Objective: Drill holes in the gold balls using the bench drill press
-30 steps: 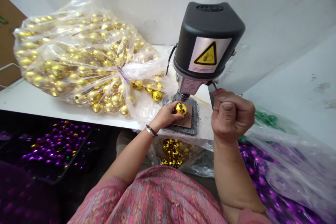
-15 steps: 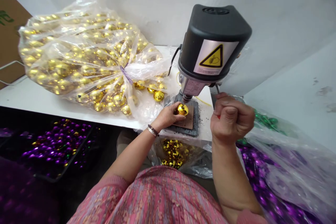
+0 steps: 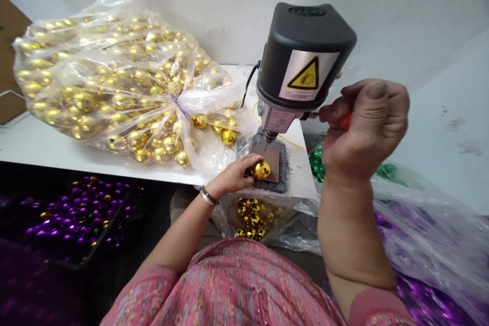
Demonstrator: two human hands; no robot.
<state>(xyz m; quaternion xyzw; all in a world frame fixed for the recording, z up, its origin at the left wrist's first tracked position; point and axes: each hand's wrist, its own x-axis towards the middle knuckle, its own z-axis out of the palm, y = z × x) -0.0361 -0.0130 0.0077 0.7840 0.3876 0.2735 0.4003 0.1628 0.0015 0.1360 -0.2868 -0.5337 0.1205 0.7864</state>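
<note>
A shiny gold ball (image 3: 262, 169) with mirror-like facets sits in my left hand (image 3: 237, 173), held between thumb and fingers over the brown board (image 3: 272, 159) on the drill press's grey base (image 3: 283, 182). The drill bit (image 3: 266, 145) points down behind the ball, apart from it. Above stands the black motor housing of the drill press (image 3: 309, 35), with a yellow warning label. My right hand (image 3: 369, 127) is closed around the lever's orange-red knob (image 3: 346, 119), to the right of the machine.
A tied clear bag of gold balls (image 3: 114, 91) fills the table's left side. Loose gold balls (image 3: 229, 136) lie by its neck. Below the table edge is an open bag of gold balls (image 3: 252, 216). Purple balls (image 3: 80, 211) are lower left; plastic-wrapped purple items (image 3: 431, 295) lie right.
My right hand has risen and moved right with the lever. The drill bit has come up off the ball, and my left hand has drawn the ball slightly toward me.
</note>
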